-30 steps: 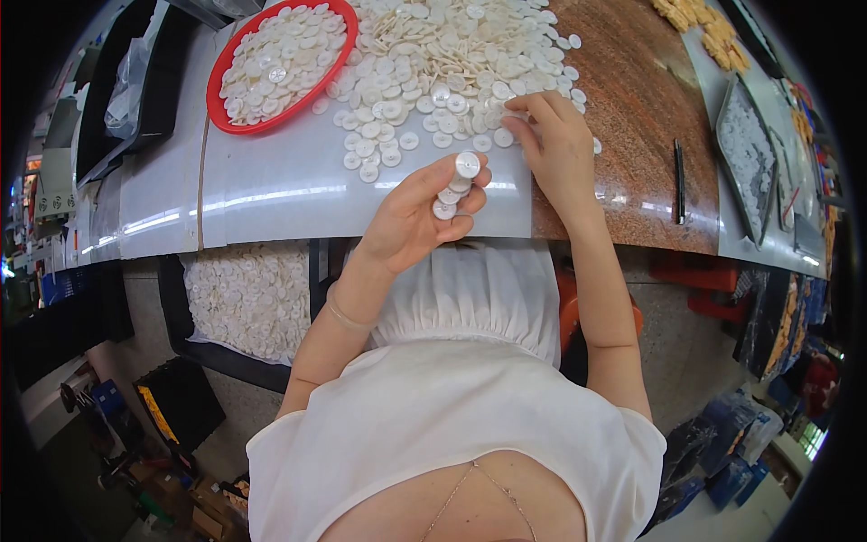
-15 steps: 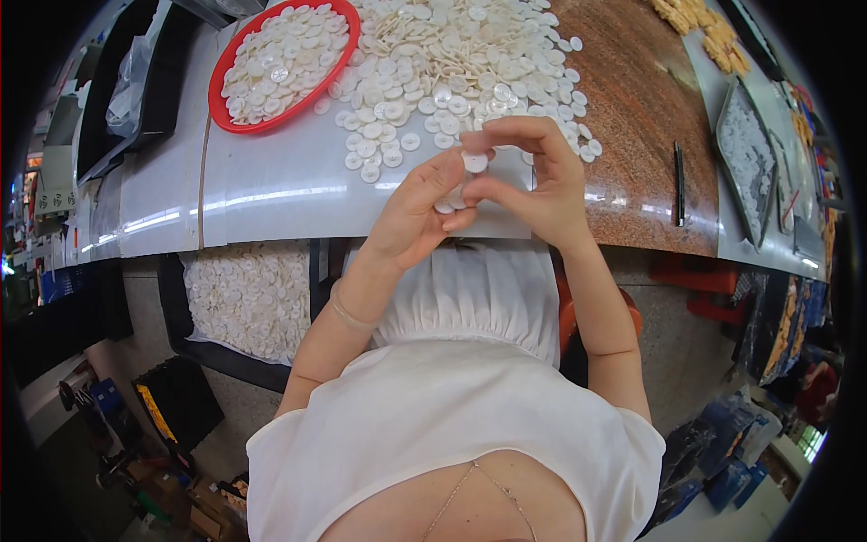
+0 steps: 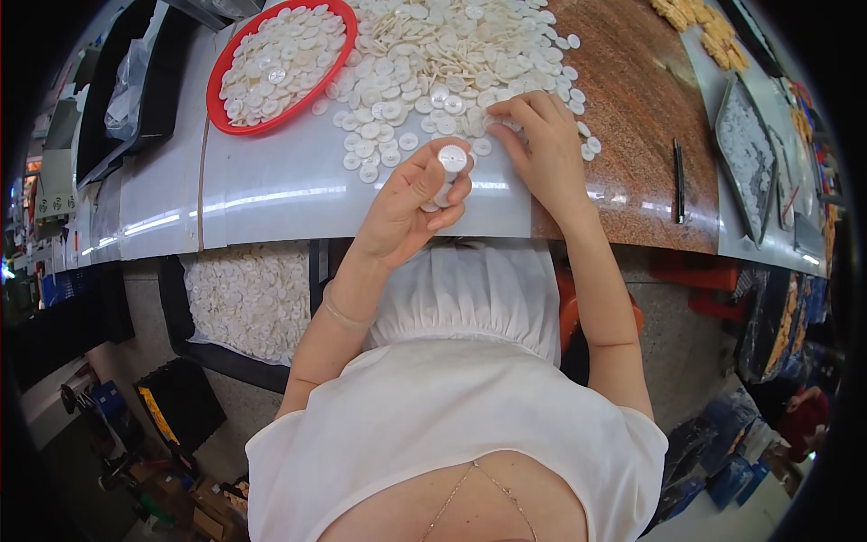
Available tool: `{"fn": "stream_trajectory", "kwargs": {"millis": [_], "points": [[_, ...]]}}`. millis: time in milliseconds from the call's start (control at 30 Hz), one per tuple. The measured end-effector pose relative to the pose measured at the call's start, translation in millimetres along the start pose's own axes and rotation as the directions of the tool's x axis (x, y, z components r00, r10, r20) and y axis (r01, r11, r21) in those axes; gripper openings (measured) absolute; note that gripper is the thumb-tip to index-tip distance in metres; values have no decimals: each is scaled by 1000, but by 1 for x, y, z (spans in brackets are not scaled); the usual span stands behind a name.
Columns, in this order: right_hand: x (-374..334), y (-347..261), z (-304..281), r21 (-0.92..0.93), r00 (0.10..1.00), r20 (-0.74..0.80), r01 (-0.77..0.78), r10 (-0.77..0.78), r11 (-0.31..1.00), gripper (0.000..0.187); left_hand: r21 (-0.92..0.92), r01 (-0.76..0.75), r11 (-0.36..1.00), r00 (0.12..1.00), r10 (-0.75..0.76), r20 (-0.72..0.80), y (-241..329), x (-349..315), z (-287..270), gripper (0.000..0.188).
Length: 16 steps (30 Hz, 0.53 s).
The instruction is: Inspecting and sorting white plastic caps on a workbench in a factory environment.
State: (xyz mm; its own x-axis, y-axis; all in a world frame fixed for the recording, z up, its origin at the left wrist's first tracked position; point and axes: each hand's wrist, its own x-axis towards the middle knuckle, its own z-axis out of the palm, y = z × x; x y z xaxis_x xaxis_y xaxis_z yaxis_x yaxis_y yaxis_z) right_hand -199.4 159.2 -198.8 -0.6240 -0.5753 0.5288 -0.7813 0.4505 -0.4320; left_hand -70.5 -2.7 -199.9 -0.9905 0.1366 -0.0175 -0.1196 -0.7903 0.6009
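My left hand [image 3: 396, 210] is closed on white round discs, raised over the near part of the table. One white disc [image 3: 452, 159] faces up between thumb and fingers, and at least one more shows lower, among the curled fingers. At the near right side of a wide heap of similar discs [image 3: 433, 50], my right hand [image 3: 548, 149] reaches down with thumb and index finger apart. Nothing shows between them; whether the fingertips touch a disc I cannot tell. Left of the heap, a red basin [image 3: 215, 99] is filled with the same discs.
A dark tray [image 3: 167, 307] of whitish pieces sits below the table edge at left. On the brown tabletop at right lies a black pen [image 3: 679, 181], with a tray of white bits [image 3: 745, 154] beyond it. A black bin [image 3: 149, 117] stands far left.
My right hand has left the discs in my left hand and moved up and right to the heap. My left hand has shifted slightly left, and its top disc now shows its face.
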Motion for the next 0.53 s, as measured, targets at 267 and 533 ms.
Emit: {"fn": "stream_trajectory", "kwargs": {"millis": [267, 533], "points": [[0, -6, -3, 297, 986, -39, -145, 164, 944, 19, -99, 54, 994, 963, -78, -256, 3, 4, 7, 28], [1, -34, -17, 829, 883, 344, -445, 320, 339, 29, 83, 243, 967, 960, -227, -163, -7, 5, 11, 41]]}}
